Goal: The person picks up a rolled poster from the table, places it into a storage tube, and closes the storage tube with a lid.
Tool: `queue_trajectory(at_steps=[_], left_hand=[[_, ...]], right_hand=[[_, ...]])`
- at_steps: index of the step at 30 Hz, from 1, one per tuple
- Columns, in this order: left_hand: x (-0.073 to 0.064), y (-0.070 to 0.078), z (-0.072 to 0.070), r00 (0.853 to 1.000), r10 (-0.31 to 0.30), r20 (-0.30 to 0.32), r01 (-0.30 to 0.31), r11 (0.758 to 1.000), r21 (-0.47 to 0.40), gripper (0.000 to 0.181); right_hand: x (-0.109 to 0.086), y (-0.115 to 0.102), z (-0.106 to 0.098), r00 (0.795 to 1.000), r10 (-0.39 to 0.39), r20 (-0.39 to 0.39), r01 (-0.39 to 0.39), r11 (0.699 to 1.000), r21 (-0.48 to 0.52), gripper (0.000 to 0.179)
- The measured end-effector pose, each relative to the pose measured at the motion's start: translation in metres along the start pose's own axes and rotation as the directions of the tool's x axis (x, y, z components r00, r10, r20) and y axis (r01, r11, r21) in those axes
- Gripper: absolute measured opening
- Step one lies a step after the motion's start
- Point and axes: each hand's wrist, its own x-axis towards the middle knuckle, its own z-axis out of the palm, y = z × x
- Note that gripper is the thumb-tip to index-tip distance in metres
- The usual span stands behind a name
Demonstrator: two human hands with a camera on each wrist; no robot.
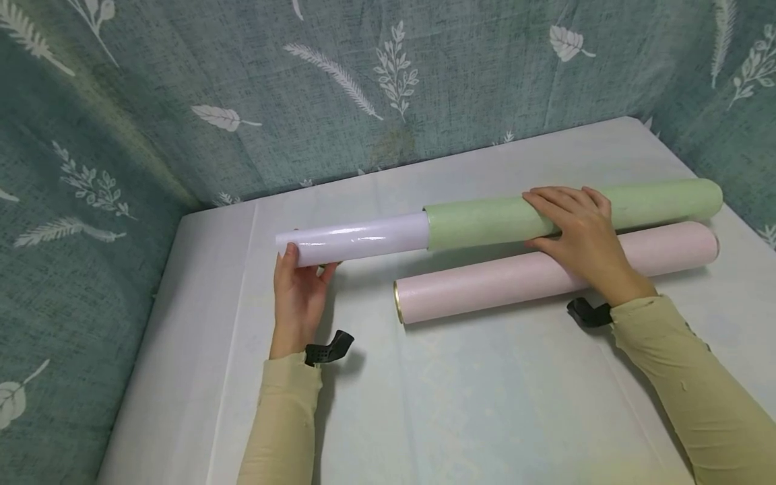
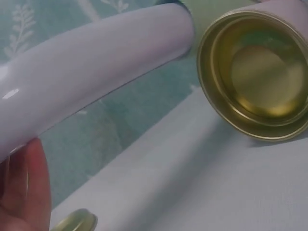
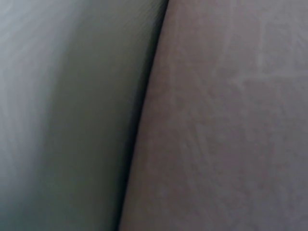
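Note:
A glossy pale lilac roll (image 1: 364, 239), like rolled paper, sticks out of the left end of a light green cardboard tube (image 1: 479, 222). My left hand (image 1: 300, 296) holds the roll's outer end, thumb on the near side and fingers beneath. Farther right, my right hand (image 1: 578, 232) grips the green tube from above, around its middle. A gold cap (image 2: 77, 221) shows below the roll in the left wrist view, mostly hidden by the hand in the head view. Under my right wrist a pink tube (image 1: 485, 286) lies on the table, its recessed gold end (image 2: 267, 77) facing left.
The table (image 1: 485, 404) has a white cover and meets leaf-patterned green curtains (image 1: 339, 135) at its back and sides. Black wrist mounts (image 1: 330, 348) stick out at both cuffs. Blurred close surfaces fill the right wrist view.

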Motion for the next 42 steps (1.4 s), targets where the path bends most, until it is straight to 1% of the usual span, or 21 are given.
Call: queue_trajectory(at_steps=[4,8,10,12,16,19,22,25,28,31,35,39,42], left_hand=[[0.0010,0.0008,-0.0020,1.000,0.005,0.014,-0.004,0.998,-0.062,0.021],[0.0009,0.0019,-0.0024,1.000,0.011,0.022,-0.009,0.997,-0.082,0.030],[0.0005,0.0027,-0.0015,0.999,0.008,0.038,-0.005,0.996,-0.087,0.034],[-0.0005,0.0035,-0.0002,0.998,-0.009,0.064,0.015,0.995,-0.102,0.033],[-0.0017,0.0023,0.0036,0.989,-0.064,0.131,0.081,0.988,-0.129,0.020],[-0.0020,-0.0001,0.0056,0.986,-0.082,0.146,0.098,0.990,-0.106,0.015],[-0.0016,-0.0024,0.0060,0.988,-0.073,0.134,0.082,0.994,-0.068,0.016],[-0.0012,-0.0033,0.0053,0.991,-0.050,0.126,0.059,0.996,-0.065,0.015],[-0.0012,-0.0032,0.0038,0.994,-0.030,0.109,0.040,0.995,-0.086,0.016],[-0.0006,-0.0024,0.0032,0.995,-0.013,0.097,0.024,0.994,-0.110,0.026],[0.0004,-0.0014,0.0028,0.997,-0.009,0.071,0.020,0.988,-0.152,0.041],[0.0003,-0.0004,0.0021,0.998,-0.019,0.058,0.029,0.984,-0.173,0.048],[0.0003,0.0002,0.0017,0.997,-0.022,0.071,0.033,0.986,-0.161,0.050]], right_hand=[[-0.0006,0.0000,0.0000,1.000,0.005,-0.002,-0.005,1.000,0.007,0.077],[-0.0005,-0.0005,-0.0004,1.000,0.017,0.009,-0.017,1.000,0.012,0.077],[-0.0003,-0.0008,-0.0003,1.000,0.020,0.013,-0.020,1.000,0.009,0.077],[-0.0002,-0.0010,-0.0001,1.000,0.019,0.014,-0.019,1.000,0.007,0.077],[-0.0002,-0.0007,-0.0001,1.000,0.008,0.007,-0.008,1.000,-0.001,0.077],[-0.0001,-0.0005,-0.0002,1.000,0.001,0.004,-0.001,1.000,-0.003,0.076],[0.0001,-0.0001,0.0000,1.000,-0.001,0.001,0.001,1.000,-0.004,0.076],[0.0002,0.0002,0.0000,1.000,0.000,0.003,0.000,1.000,-0.005,0.075],[0.0004,0.0002,-0.0002,1.000,0.002,0.009,-0.002,1.000,-0.007,0.075],[0.0011,0.0000,-0.0004,1.000,0.006,0.013,-0.006,1.000,-0.009,0.075],[0.0014,0.0002,-0.0007,1.000,0.013,0.013,-0.013,1.000,-0.007,0.076],[0.0011,0.0004,-0.0005,1.000,0.015,0.012,-0.015,1.000,-0.004,0.076],[0.0010,0.0007,0.0000,1.000,0.011,0.009,-0.011,1.000,-0.004,0.076]])
